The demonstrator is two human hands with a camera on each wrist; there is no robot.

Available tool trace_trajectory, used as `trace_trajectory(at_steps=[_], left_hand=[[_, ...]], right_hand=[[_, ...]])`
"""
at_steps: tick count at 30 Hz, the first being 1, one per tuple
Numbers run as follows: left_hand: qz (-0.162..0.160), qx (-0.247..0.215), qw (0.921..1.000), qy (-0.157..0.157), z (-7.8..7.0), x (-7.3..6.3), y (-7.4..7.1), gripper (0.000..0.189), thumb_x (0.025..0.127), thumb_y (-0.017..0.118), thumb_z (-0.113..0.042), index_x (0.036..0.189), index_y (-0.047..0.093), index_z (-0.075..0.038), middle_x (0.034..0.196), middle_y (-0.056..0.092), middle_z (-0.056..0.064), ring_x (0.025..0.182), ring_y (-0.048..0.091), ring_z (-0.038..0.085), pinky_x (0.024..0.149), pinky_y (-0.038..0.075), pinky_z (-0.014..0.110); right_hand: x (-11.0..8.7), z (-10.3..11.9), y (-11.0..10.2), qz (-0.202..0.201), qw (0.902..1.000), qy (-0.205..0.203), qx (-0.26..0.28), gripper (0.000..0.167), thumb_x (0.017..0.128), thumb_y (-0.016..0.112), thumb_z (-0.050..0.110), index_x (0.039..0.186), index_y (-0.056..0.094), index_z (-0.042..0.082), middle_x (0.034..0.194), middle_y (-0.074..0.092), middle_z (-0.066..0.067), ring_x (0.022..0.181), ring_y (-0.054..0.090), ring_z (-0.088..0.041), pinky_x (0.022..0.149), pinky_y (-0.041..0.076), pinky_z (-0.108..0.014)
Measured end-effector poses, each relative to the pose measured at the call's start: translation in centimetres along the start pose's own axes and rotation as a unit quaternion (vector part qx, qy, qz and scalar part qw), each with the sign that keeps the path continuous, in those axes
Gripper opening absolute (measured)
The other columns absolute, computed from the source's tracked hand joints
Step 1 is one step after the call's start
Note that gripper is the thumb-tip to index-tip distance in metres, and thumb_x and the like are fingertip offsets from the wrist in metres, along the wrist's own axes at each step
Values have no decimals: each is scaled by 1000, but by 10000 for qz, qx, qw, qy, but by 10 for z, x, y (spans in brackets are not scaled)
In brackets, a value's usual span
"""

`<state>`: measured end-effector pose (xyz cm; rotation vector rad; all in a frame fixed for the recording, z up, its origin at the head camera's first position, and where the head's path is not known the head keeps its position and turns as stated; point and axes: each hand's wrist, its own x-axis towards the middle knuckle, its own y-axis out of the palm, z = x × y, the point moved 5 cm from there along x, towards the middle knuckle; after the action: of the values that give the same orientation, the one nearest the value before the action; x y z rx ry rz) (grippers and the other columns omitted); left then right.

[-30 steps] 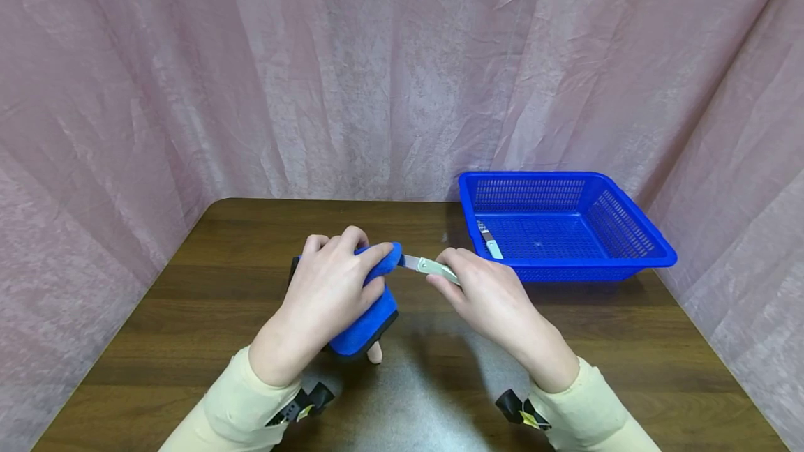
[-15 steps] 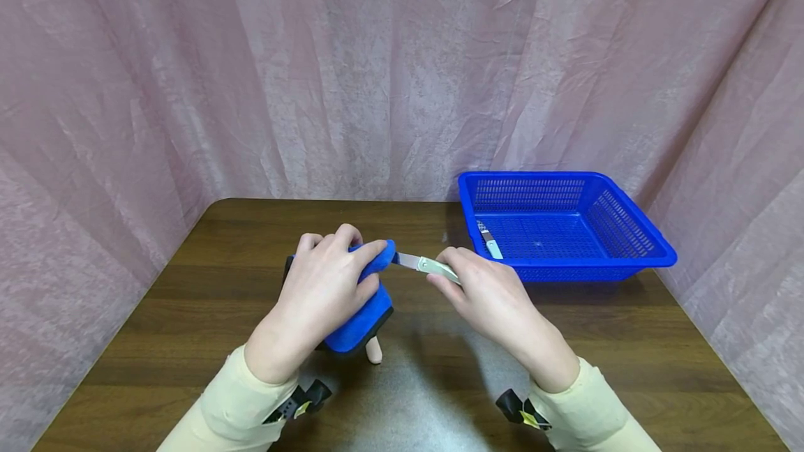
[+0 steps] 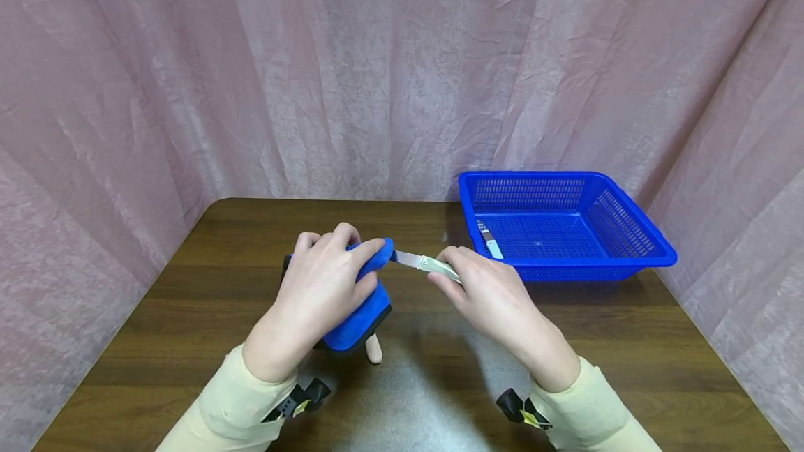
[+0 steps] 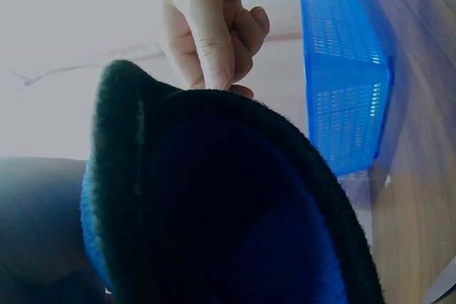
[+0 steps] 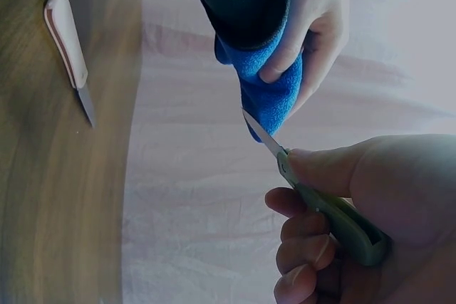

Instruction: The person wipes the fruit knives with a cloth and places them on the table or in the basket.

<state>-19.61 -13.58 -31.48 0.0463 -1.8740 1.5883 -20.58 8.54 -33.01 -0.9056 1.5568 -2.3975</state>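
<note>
My left hand (image 3: 323, 291) grips a blue fuzzy cloth (image 3: 361, 323) with dark edging, thumb and fingers pressing its folded end. The cloth is raised off the table, and part of it is hidden under the hand. In my right hand (image 3: 493, 298) is the pale green handle of a folding knife (image 5: 335, 222), its blade extended toward the left. The blade tip meets the cloth's fold in the right wrist view. Below the cloth, a second knife (image 5: 68, 37) with a pale beige handle lies on the table; in the head view only its handle end shows.
At the back right of the wooden table (image 3: 251, 229) stands a blue plastic basket (image 3: 565, 274). Inside it, along its left side, lies a knife (image 3: 490, 241) with a light handle. Pink curtains (image 3: 389, 75) hang behind the table.
My left hand has shifted slightly left and away from me with the cloth, uncovering more of the beige handle. The right hand with the folding knife has stayed almost still.
</note>
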Motion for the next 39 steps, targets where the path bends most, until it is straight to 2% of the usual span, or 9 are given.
trace_trajectory(at_steps=[9,23,34,39], left_hand=[[6,-19,10000,-80,4,0,-2,42,95,74,-21,137,80,-21,114,71,13,92,75,33,91,48,58],[83,-88,9994,-314,16,1,-5,42,96,71,-18,137,80,-22,115,70,13,92,74,29,93,47,59],[108,-139,9990,-416,21,1,-5,43,96,69,-19,138,80,-21,115,70,13,95,73,29,92,47,59],[97,-186,9987,-460,23,1,-5,43,96,68,-19,137,80,-22,115,70,13,94,73,28,92,46,59]], right_hand=[[1,-1,0,28,10000,17,-9,14,106,77,30,103,69,18,81,55,9,63,48,-9,54,44,-34],[0,1,-6,-145,9999,-54,-2,14,107,75,31,106,70,18,84,58,8,66,52,-11,58,47,-39],[-1,-3,-8,-51,9998,154,140,13,109,72,32,110,70,19,88,60,10,72,55,-11,63,49,-39],[-2,-8,-11,69,9994,295,156,12,109,72,31,111,69,20,82,57,12,70,54,-12,63,48,-39]])
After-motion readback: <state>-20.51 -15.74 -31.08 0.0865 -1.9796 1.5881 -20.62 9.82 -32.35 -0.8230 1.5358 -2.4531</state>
